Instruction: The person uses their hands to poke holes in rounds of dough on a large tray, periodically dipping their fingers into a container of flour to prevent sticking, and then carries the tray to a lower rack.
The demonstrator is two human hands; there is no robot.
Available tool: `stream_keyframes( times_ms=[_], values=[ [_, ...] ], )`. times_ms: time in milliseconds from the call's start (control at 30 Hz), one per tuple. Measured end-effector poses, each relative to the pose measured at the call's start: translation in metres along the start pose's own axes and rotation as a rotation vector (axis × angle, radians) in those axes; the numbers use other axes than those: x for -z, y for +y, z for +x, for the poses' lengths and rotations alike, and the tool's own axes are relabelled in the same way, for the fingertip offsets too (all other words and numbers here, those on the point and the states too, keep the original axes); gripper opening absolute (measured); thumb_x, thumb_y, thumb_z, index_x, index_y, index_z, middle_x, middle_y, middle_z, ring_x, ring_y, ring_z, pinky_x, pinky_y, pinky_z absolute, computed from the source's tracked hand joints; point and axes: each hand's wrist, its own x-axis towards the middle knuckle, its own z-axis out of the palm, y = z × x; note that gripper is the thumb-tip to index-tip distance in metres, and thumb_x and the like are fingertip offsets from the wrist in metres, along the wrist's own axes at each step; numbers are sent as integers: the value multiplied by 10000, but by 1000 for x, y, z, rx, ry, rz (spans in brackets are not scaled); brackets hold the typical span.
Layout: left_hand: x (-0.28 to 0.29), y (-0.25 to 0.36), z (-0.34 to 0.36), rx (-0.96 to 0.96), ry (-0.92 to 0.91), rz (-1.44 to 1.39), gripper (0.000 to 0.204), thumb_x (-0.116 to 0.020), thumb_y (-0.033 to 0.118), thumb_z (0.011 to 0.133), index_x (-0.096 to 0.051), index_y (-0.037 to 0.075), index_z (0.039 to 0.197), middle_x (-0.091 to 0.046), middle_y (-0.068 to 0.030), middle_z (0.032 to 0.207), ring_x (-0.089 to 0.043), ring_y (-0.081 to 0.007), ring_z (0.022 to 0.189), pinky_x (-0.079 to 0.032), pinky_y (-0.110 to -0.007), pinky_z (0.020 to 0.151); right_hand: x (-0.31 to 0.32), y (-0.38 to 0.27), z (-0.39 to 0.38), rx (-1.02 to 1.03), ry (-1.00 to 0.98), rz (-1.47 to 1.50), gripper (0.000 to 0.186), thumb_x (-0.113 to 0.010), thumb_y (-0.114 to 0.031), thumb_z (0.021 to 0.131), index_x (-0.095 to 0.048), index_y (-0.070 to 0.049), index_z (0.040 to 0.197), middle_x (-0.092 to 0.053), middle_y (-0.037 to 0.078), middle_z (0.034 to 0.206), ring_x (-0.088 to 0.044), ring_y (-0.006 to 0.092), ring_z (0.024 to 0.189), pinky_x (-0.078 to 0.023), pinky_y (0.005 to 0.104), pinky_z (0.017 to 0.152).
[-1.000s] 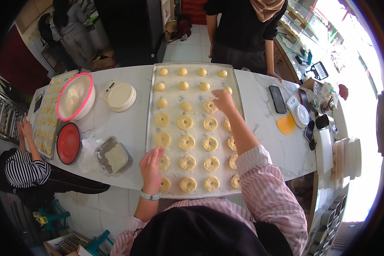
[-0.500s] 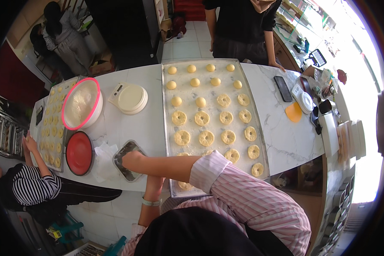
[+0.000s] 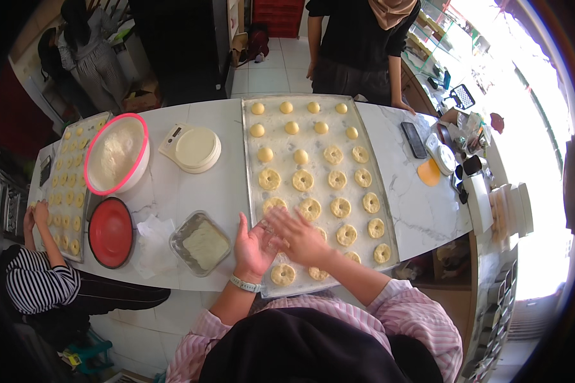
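My left hand (image 3: 254,250) is palm up over the near left edge of the large metal tray (image 3: 386,191), fingers apart and nothing held. My right hand (image 3: 300,239) lies across its fingers, stretched flat and slightly blurred. Beneath and beyond my hands, the tray carries rows of flattened dough rings (image 3: 303,180) with holes in the middle. Farther back on it sit round dough balls (image 3: 291,127), smooth and without holes. Just left of my hands stands a square metal pan (image 3: 200,244) with white flour in it. My hands hide a few of the near rings.
Left of the tray are a white kitchen scale (image 3: 193,148), a pink-rimmed bowl (image 3: 138,167) of flour, a red round dish (image 3: 111,232) and white paper (image 3: 153,239). A co-worker in stripes handles another ring tray (image 3: 70,198). A person (image 3: 358,51) stands opposite. A phone (image 3: 414,140) lies right.
My right hand has left the flour pan and moved right, onto my left hand above the tray. My left hand, formerly behind the right arm, now shows. The co-worker's hands are lower at the left tray.
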Motion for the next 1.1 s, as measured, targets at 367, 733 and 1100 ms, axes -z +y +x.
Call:
stream_keyframes(
  times_ms=[367, 733, 1100],
  values=[
    [5, -8, -1, -100, 36, -47, 686, -308, 485, 944, -299, -86, 1323, -358, -211, 1376, -340, -298, 1291, -267, -408, 1089, -9, 137, 83, -203, -52, -223, 614, -241, -436, 954, -204, -22, 1406, -216, 138, 1467, -154, 261, 1373, -61, 435, 1123],
    [13, 1, -9, -198, 111, 41, 547, -326, 367, 969, -348, -74, 1292, -414, -199, 1338, -381, -294, 1266, -310, -404, 1071, -11, 154, 90, -225, -49, -202, 582, -289, -389, 932, -247, -41, 1397, -225, 84, 1473, -185, 204, 1367, -99, 461, 1117],
    [12, -5, 0, -175, 188, 109, 452, -362, 288, 966, -401, -56, 1256, -488, -194, 1251, -457, -299, 1196, -364, -393, 1035, 31, 257, 55, -495, 10, 30, 617, -755, -233, 653, -539, -122, 1220, -460, 113, 1291, -447, 320, 1165, -378, 390, 962]
  ],
)
